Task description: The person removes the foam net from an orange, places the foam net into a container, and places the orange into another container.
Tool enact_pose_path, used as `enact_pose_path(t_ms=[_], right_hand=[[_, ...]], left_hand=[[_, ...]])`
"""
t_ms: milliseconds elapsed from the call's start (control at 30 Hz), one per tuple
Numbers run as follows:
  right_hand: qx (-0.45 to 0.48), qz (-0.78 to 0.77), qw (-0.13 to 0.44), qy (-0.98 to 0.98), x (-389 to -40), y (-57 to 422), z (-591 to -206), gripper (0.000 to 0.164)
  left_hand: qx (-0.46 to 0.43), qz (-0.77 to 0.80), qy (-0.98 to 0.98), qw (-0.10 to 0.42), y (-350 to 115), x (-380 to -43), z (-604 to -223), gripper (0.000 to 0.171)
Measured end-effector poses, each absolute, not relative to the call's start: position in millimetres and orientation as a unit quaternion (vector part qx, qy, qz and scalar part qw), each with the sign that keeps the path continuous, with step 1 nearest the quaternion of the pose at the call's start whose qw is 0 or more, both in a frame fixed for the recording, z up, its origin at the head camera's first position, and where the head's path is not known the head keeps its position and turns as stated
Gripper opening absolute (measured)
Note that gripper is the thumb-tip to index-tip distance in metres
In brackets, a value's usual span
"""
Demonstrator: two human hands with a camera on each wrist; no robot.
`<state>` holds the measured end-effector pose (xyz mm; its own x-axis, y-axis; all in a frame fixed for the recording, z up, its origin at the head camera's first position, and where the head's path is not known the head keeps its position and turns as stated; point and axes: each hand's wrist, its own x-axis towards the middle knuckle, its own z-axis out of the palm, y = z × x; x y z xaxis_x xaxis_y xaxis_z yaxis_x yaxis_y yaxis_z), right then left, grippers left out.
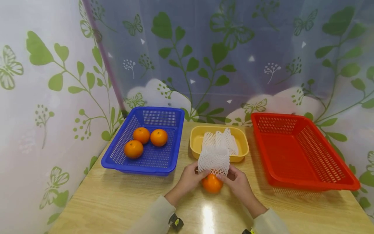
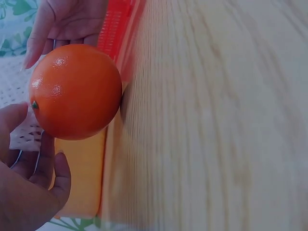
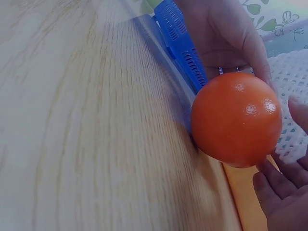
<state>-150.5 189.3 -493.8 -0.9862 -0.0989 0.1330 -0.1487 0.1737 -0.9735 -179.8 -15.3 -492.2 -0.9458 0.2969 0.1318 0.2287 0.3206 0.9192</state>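
Observation:
A white foam net sleeve is held between both hands at the near side of the yellow tray. My left hand grips its left edge and my right hand its right edge, thumbs on the near side. Right at the sleeve's lower opening sits an orange, most of its skin bare, on or just above the table. In the left wrist view, the orange shows a small green stem on the side facing the net. The right wrist view has the same orange between the two hands.
To the left stands a blue basket with three oranges in it. The yellow tray behind the hands contains more white foam nets. A red basket stands on the right. Patterned curtain borders the table's back and left.

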Motion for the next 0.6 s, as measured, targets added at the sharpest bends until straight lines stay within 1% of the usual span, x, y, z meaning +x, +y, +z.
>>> enact_pose_path(t_ms=[167,300,467,600], right_hand=[[0.083,0.636,0.022,-0.767,-150.4,189.3,-493.2,0.046],[0.078,0.633,0.029,-0.770,-150.1,187.9,-492.9,0.044],[0.064,0.632,0.032,-0.771,-150.3,187.5,-493.1,0.042],[0.048,0.633,0.027,-0.773,-150.5,187.0,-492.5,0.041]], left_hand=[[0.159,0.556,0.816,0.028,-13.6,-180.5,-492.7,0.034],[0.165,0.566,0.807,0.047,-13.2,-179.7,-492.8,0.039],[0.180,0.578,0.792,0.082,-12.6,-177.0,-493.5,0.050],[0.186,0.587,0.782,0.100,-11.6,-176.2,-494.5,0.057]])
